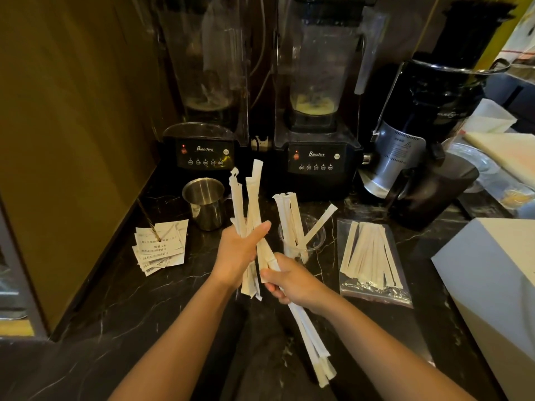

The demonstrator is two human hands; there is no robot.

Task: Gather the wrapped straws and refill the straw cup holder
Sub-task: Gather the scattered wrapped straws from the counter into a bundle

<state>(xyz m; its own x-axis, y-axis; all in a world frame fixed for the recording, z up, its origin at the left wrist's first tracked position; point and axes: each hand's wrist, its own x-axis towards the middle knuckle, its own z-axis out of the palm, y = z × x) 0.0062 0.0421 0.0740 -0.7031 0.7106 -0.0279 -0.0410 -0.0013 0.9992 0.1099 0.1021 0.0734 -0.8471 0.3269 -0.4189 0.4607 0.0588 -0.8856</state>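
My left hand [237,253] is closed around a bundle of white paper-wrapped straws [246,195] that stands nearly upright above the counter. Just below and to the right, my right hand [289,282] grips a second bundle of wrapped straws [314,348] that slants down toward me. Behind my hands stands a clear plastic cup [315,238] with several wrapped straws [289,215] leaning in it. To the right of the cup a clear plastic bag [373,290] lies flat, with more wrapped straws [367,253] on it.
A steel cup [205,201] and a spike of paper receipts [160,244] sit at the left on the black marble counter [144,299]. Two blenders [202,151] [317,157] and a black juicer [419,140] line the back. A white box [492,273] stands at the right.
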